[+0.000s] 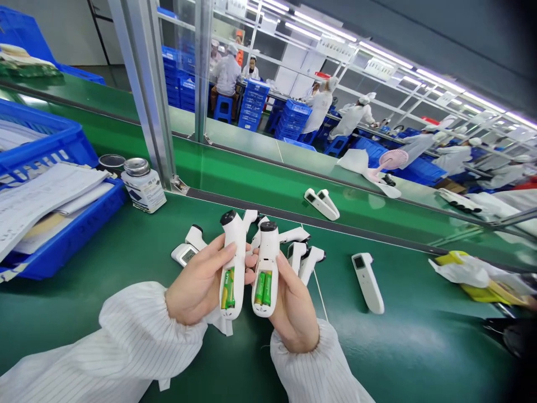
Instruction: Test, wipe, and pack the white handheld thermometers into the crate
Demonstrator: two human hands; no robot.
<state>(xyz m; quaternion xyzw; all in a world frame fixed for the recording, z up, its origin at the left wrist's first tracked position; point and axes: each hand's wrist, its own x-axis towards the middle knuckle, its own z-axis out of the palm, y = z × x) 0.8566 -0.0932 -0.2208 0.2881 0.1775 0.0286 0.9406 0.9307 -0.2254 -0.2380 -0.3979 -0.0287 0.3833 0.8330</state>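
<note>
My left hand (197, 282) grips a white handheld thermometer (233, 263) upright, its battery bay open toward me with green batteries inside. My right hand (293, 302) holds a second white thermometer (265, 268) beside it, also with green batteries showing. Both devices have black sensor tips at the top. Just beyond my hands lie several more white thermometers (300, 254) in a loose pile on the green mat (126, 246). One thermometer (188, 249) lies left of the pile, another (368, 281) lies alone to the right with its screen up.
A blue crate (62, 224) with papers stands at the left, a small tin-lidded bottle (143, 184) beside it. A green conveyor (260, 179) behind carries a thermometer (322, 203). A metal post (146, 89) rises ahead. Yellow and white bags (478, 274) lie right. Workers in white sit beyond.
</note>
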